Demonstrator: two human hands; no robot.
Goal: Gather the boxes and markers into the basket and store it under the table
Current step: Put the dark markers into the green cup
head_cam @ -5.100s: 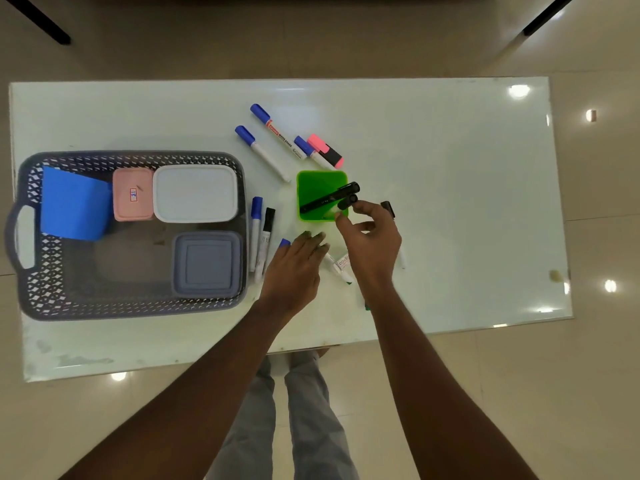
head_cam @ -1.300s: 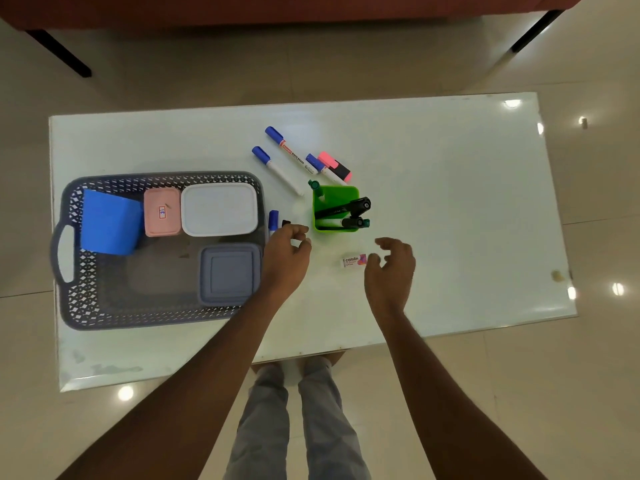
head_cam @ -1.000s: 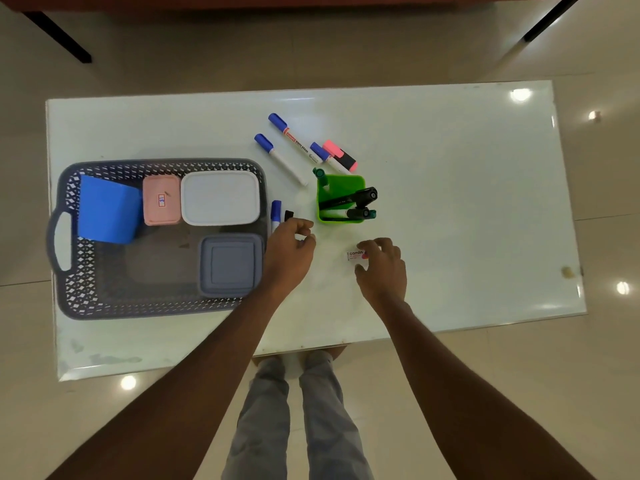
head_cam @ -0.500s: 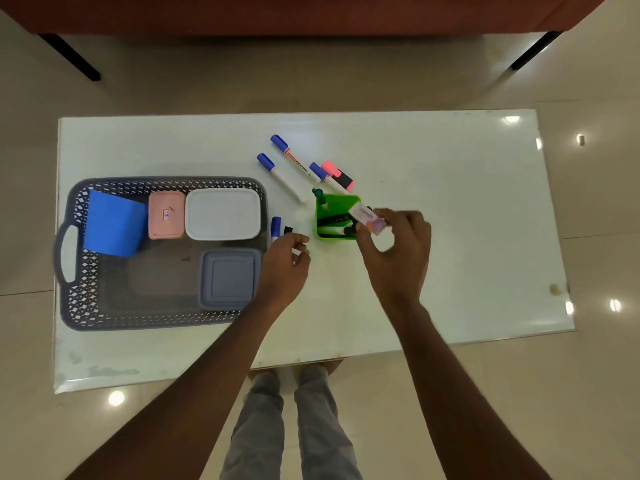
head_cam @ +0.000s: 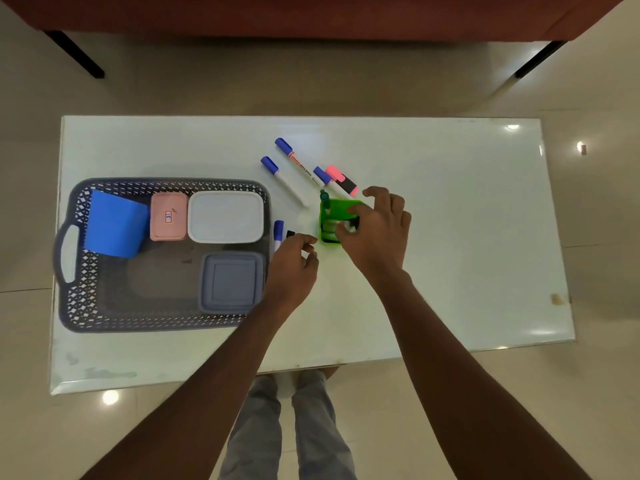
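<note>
The right hand (head_cam: 375, 233) hovers low over the green holder (head_cam: 341, 206), thumb and forefinger curled into its mouth and the other fingers fanned above its far rim; whether it holds anything I cannot tell. The left hand (head_cam: 293, 263) hangs just left of the holder, fingers loosely curled with a sliver of blue under them, and any grip there is hidden too. It likely waits there because two capped markers (head_cam: 278, 230) lie just beyond it, between the holder and the basket (head_cam: 166, 183). A green-capped marker (head_cam: 324, 195) stands in the holder's far-left corner, so the holder seems meant to bundle loose pieces for one trip. Beyond the holder three blue-capped markers (head_cam: 287, 184) and a pink highlighter (head_cam: 343, 180) lie on the worktop (head_cam: 450, 220), ungathered. Well left of the holder, the basket has four boxes (head_cam: 225, 216) in it. Half a second ago the right hand held a small pink-and-white piece above the holder's rim; now it has dropped over the opening and the piece no longer shows, while the left hand has hardly shifted.
</note>
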